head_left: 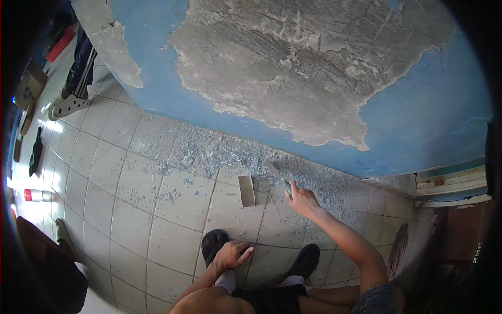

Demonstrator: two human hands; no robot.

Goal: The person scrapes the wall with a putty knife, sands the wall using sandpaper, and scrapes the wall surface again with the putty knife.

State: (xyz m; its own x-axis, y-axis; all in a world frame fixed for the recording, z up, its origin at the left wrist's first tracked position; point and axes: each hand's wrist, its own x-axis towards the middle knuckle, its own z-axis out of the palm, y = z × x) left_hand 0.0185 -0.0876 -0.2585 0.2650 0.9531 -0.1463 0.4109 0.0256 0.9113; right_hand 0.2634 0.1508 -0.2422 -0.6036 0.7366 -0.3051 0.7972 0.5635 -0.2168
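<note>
The fingers [295, 192] of the right hand [305, 202], just off centre toward four o'clock, were closed around the handle of a scraper [273, 168], although at this scale each finger's exact place was hard to make out; the scraper's flat blade pointed toward eleven o'clock, over or against paint chips [225, 154] strewn along the foot of the wall [418, 115]; a bent piece of cardboard [247, 191] lay on the tiled floor [175, 238] at nine o'clock from that hand, near it but apart; at six o'clock the left hand [230, 255] was held over the left leg beside a dark shoe [213, 244], its fingers loosely together and its thumb set apart, and whether it touched the leg could not be told; the other shoe [306, 260] stood toward five o'clock; from eleven round to two o'clock, blue paint bordered a broad bare grey patch [293, 63]; toward ten o'clock another person's leg [81, 65] ended in a pale clog [69, 107], and near nine o'clock a bottle [37, 195] with a red label lay on the floor.
</note>
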